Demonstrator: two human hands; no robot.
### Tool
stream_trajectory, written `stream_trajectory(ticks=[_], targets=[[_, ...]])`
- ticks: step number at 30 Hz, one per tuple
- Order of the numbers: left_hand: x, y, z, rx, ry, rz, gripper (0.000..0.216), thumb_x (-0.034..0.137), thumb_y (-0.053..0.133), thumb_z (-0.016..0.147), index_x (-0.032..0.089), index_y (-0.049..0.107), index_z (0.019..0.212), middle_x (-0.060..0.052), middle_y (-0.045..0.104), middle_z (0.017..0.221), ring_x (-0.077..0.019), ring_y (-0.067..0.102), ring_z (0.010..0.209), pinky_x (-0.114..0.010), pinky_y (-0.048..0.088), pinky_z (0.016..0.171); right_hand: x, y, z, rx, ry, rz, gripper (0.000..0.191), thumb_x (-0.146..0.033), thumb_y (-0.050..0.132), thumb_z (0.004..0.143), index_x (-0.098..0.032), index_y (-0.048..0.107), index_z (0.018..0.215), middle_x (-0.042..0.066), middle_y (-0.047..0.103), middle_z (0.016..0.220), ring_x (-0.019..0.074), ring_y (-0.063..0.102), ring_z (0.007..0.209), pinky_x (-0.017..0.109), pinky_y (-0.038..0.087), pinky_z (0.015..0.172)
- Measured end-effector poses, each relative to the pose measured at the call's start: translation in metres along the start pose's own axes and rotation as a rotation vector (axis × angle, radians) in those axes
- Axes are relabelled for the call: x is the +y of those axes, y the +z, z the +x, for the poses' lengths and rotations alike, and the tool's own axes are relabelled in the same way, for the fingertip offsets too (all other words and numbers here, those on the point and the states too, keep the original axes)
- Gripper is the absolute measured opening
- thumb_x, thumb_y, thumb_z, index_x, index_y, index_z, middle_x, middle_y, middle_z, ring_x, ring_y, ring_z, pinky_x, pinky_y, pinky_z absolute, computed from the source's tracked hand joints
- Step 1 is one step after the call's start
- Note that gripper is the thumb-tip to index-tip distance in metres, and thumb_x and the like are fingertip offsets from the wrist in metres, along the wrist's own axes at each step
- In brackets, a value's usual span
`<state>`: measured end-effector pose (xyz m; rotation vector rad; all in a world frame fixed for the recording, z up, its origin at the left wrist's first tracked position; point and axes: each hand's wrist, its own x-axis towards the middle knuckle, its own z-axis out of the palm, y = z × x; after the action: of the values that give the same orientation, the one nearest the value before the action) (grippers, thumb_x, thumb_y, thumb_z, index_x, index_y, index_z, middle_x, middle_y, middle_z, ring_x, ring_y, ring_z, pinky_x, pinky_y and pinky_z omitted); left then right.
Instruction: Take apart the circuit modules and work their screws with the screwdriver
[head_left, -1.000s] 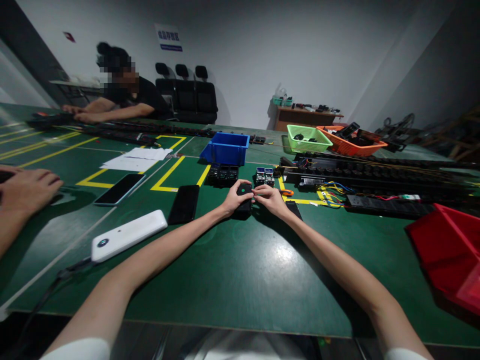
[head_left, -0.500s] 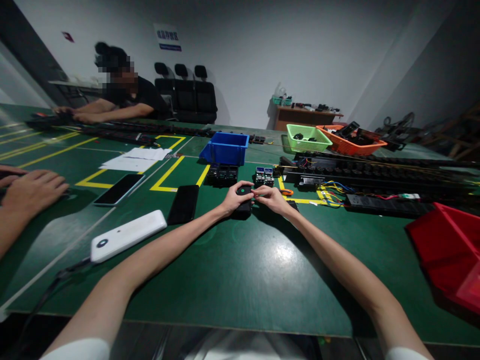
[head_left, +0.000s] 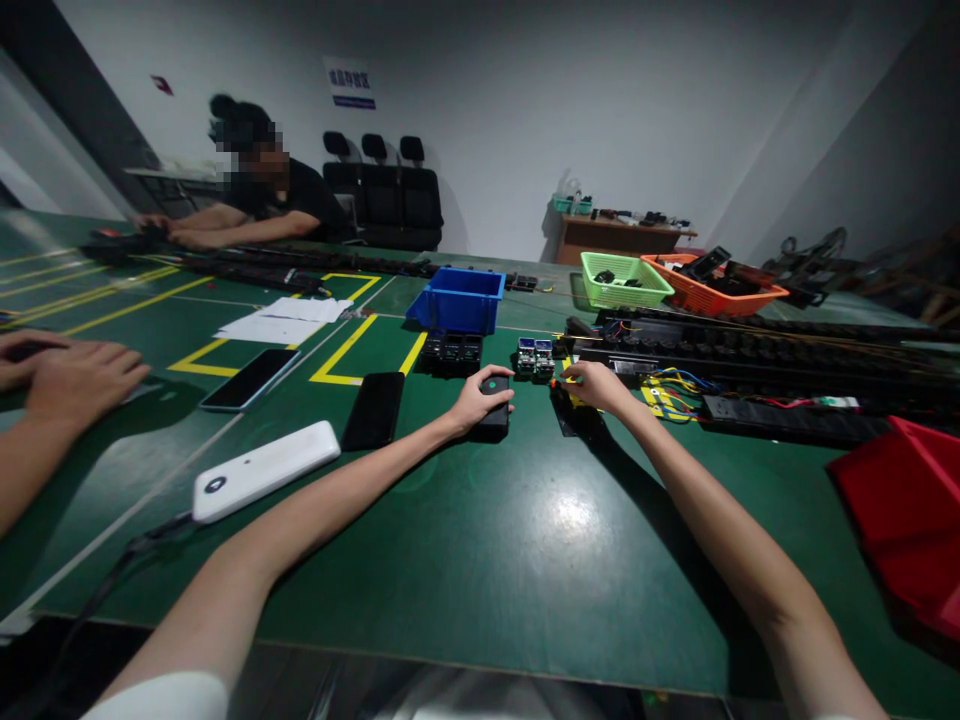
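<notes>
My left hand is wrapped round a small black box-shaped device with a green dot on top, which rests on the green table. To its right, my right hand is closed in a pinch on an orange-handled tool; only a bit of orange shows at the fingertips, and its exact kind is hidden. A flat dark piece lies on the table under that hand. Just behind my hands stand small modules with silver and blue tops and several black modules.
A blue bin, green basket and orange basket stand behind. Long black assemblies with wires lie right, beside a red bin. Phones and a white power bank lie left. Two co-workers' hands are leftward.
My right hand has left the black device and moved right to the orange-handled tool. The left hand stays on the device. The view has shifted slightly.
</notes>
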<state>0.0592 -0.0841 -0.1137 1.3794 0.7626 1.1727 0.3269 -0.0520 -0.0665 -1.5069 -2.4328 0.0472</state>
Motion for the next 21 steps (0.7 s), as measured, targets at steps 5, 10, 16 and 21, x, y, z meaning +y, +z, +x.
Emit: stream_trajectory(ticks=[5, 10, 16, 21], targets=[[-0.001, 0.001, 0.004, 0.005, 0.013, 0.012, 0.046, 0.032, 0.076, 0.070, 0.017, 0.057, 0.110, -0.001, 0.059, 0.088, -0.0106, 0.065, 0.067, -0.031, 0.062, 0.065, 0.009, 0.004, -0.001, -0.094, -0.016, -0.081, 0.026, -0.023, 0.062, 0.083, -0.019, 0.071, 0.107, 0.010, 0.071, 0.106, 0.0239, 0.066, 0.097, 0.027, 0.046, 0.080], [-0.001, 0.001, 0.004, -0.004, 0.004, 0.011, 0.048, 0.033, 0.076, 0.071, 0.017, 0.056, 0.111, -0.001, 0.059, 0.087, -0.0108, 0.065, 0.066, -0.031, 0.062, 0.065, 0.009, 0.004, -0.006, -0.060, -0.008, -0.091, 0.025, -0.019, 0.058, 0.082, -0.017, 0.069, 0.105, 0.011, 0.068, 0.106, 0.0240, 0.063, 0.097, 0.028, 0.045, 0.079], [-0.001, 0.001, 0.003, 0.003, 0.014, -0.001, 0.047, 0.033, 0.076, 0.070, 0.017, 0.057, 0.110, -0.002, 0.059, 0.088, -0.0110, 0.066, 0.065, -0.029, 0.061, 0.062, -0.002, 0.002, -0.028, 0.130, 0.109, -0.042, 0.032, -0.027, 0.059, 0.077, -0.015, 0.059, 0.107, 0.009, 0.068, 0.088, 0.0221, 0.062, 0.076, 0.028, 0.041, 0.066], [-0.001, 0.000, 0.003, 0.008, 0.019, -0.006, 0.045, 0.031, 0.075, 0.071, 0.018, 0.058, 0.110, -0.002, 0.058, 0.092, -0.0123, 0.067, 0.068, -0.029, 0.061, 0.062, -0.005, -0.003, -0.053, 0.065, 0.113, 0.116, 0.027, -0.026, 0.054, 0.079, -0.017, 0.059, 0.104, 0.005, 0.067, 0.081, 0.0173, 0.057, 0.066, 0.026, 0.039, 0.063]])
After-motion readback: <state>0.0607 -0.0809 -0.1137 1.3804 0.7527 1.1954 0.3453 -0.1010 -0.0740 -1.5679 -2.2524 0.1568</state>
